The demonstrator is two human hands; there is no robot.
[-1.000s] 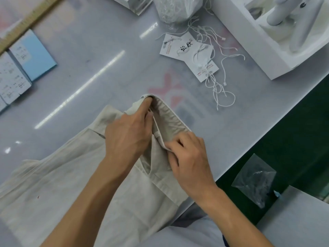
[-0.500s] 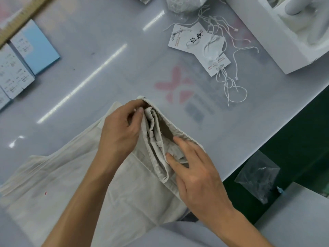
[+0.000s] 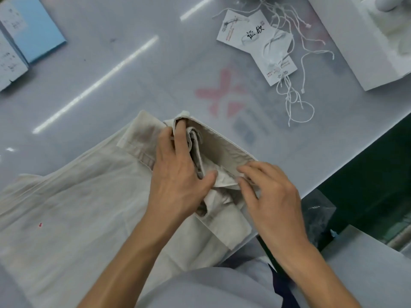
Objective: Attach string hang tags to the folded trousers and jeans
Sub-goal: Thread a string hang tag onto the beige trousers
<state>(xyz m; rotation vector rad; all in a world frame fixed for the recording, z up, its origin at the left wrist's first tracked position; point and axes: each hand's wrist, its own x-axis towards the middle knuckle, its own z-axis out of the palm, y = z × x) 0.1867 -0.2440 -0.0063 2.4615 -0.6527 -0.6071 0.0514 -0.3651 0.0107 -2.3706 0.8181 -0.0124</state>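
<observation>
Beige trousers (image 3: 66, 207) lie folded on the pale grey bench (image 3: 133, 74), waistband toward the far side. The left hand (image 3: 178, 174) grips the opened waistband, fingers curled over its edge and thumb pressed into the bunched cloth. The right hand (image 3: 271, 196) pinches a fold of the inner fabric just beside that thumb. Farther off, white hang tags (image 3: 255, 41) lie among loose white strings (image 3: 295, 103). A white box (image 3: 355, 45) sits at the far right, blue-and-white cartons (image 3: 33, 30) at the far left, and a clear plastic bag (image 3: 318, 210) below the bench edge.
</observation>
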